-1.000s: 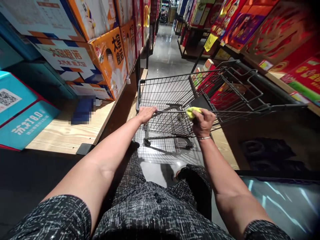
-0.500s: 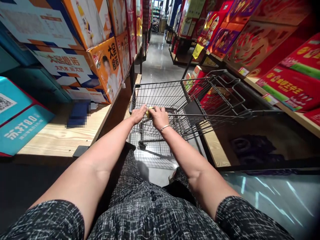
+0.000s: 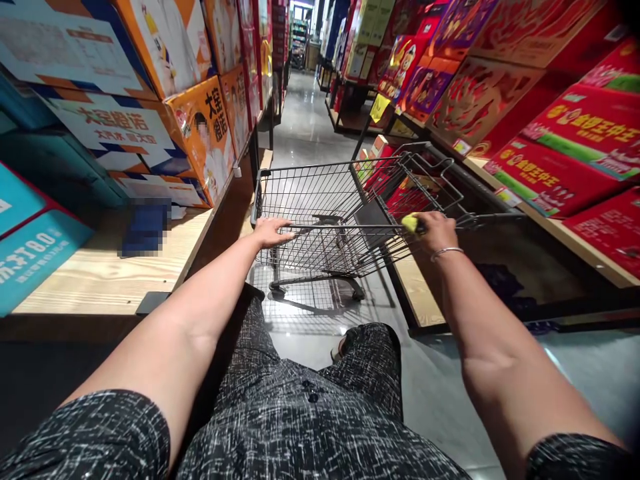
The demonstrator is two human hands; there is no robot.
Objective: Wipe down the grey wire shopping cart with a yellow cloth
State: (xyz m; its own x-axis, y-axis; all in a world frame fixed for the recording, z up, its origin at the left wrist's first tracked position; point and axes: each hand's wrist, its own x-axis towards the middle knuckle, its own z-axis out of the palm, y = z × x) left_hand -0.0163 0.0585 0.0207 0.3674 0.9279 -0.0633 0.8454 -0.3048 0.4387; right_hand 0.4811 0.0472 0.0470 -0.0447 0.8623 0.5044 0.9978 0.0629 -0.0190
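A dark wire shopping cart [image 3: 320, 250] stands sideways across the aisle in front of me. My left hand [image 3: 273, 233] is on its near top rim, close to the left end, with the rim between thumb and fingers. Further right, my right hand [image 3: 439, 230] is closed around a small yellow cloth [image 3: 410, 222], bunched up, at the same rim near the cart's handle end. Part of the cloth is hidden by the fingers. The cart's wire basket shows the floor through it.
Orange drink cartons [image 3: 200, 137] are stacked on a wooden shelf [image 3: 95, 273] at left, beside a turquoise box [image 3: 45, 253]. Red gift boxes [image 3: 555, 173] line the right-hand shelf, close to the cart's handle end. The aisle floor [image 3: 303, 110] runs ahead between shelves.
My right hand has slid the yellow cloth rightward along the rim, away from my left hand. My left hand stays near the rim's left end. The view has shifted slightly right.
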